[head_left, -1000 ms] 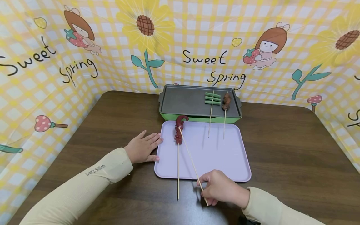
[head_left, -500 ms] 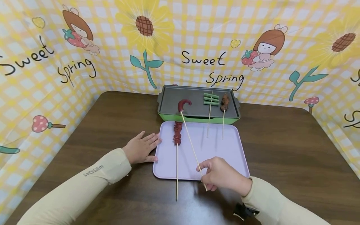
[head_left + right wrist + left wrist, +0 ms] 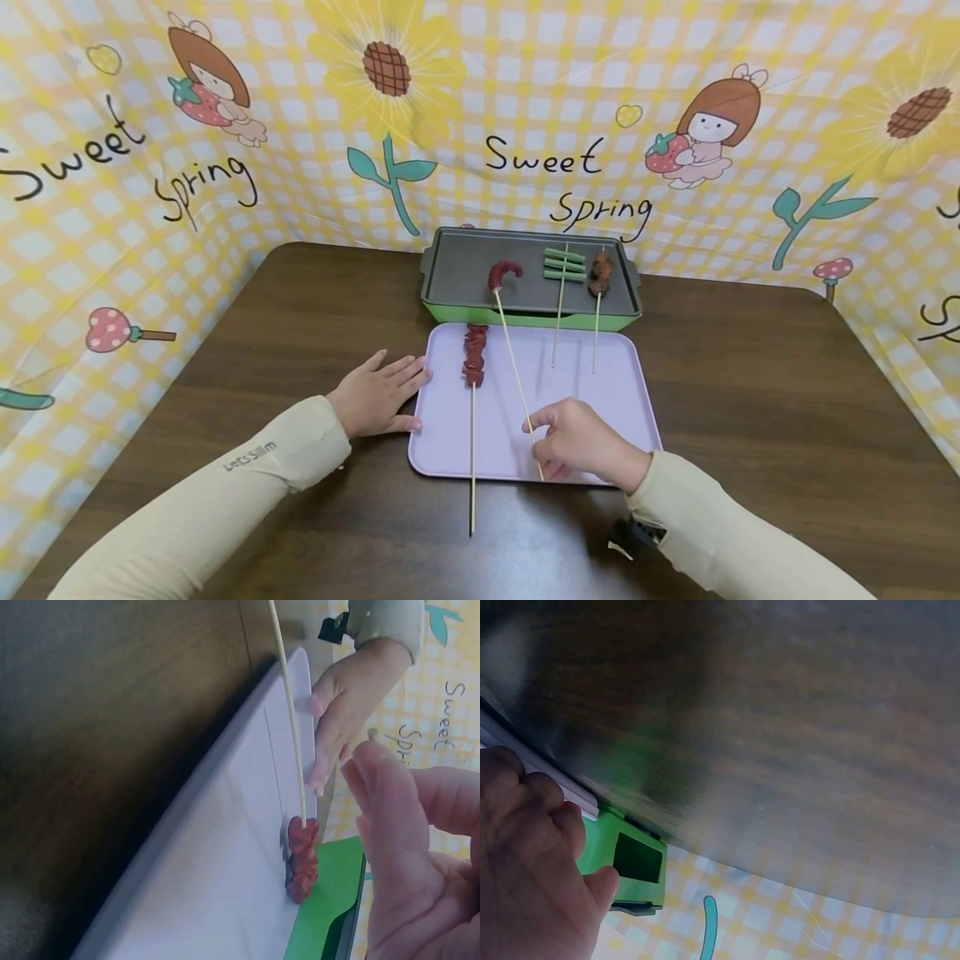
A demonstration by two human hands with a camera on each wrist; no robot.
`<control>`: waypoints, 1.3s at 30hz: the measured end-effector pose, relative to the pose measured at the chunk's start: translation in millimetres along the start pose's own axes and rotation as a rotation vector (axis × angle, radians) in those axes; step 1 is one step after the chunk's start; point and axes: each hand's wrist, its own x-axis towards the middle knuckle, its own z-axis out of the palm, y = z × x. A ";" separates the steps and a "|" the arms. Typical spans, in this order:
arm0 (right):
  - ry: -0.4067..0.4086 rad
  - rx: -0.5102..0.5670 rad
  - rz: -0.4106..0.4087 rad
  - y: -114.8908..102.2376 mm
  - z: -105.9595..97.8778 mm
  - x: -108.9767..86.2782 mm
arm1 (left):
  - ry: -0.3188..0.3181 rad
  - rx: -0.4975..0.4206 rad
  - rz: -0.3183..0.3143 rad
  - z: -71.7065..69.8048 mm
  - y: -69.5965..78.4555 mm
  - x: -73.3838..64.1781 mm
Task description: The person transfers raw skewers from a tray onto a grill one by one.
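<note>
My right hand [image 3: 581,442] pinches the lower part of a bamboo skewer [image 3: 516,371] between thumb and fingers, above the front of the lilac tray [image 3: 600,417]. The dark red curled food piece [image 3: 497,275] at its tip overlaps the griddle plate [image 3: 465,250] in the head view. On the tray's left side lies another skewer of red meat chunks [image 3: 474,357], its stick jutting past the near edge; the right wrist view also shows these meat chunks [image 3: 303,859]. With fingers spread, my left hand [image 3: 375,396] rests at the tray's left rim.
The griddle has a green base [image 3: 453,314] and stands behind the tray. A green vegetable skewer [image 3: 564,265] and a brown meat skewer [image 3: 601,273] lie on its right half, sticks reaching over the tray. A patterned cloth [image 3: 465,100] surrounds the brown table [image 3: 750,400].
My right hand has moved forward with its skewer, taking the curled piece from above the red meat chunks to over the griddle, then slightly right. The left hand stays at the tray's rim.
</note>
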 end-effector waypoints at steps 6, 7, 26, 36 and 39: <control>0.037 -0.012 0.011 3.2 -2.2 10.4 | -0.008 -0.009 -0.001 0.3 0.3 0.8; 0.040 -0.013 0.009 3.1 -2.4 11.3 | -0.007 -0.009 -0.002 0.4 0.4 0.8; 0.100 0.041 0.029 -0.3 0.8 29.4 | -0.023 0.015 -0.008 -4.5 2.1 0.8; 0.133 0.040 0.054 -5.3 0.3 37.8 | -0.012 0.022 -0.001 -4.0 2.0 1.2; 0.139 0.031 0.069 -8.2 -0.8 41.8 | -0.009 0.019 -0.001 -4.4 2.2 0.7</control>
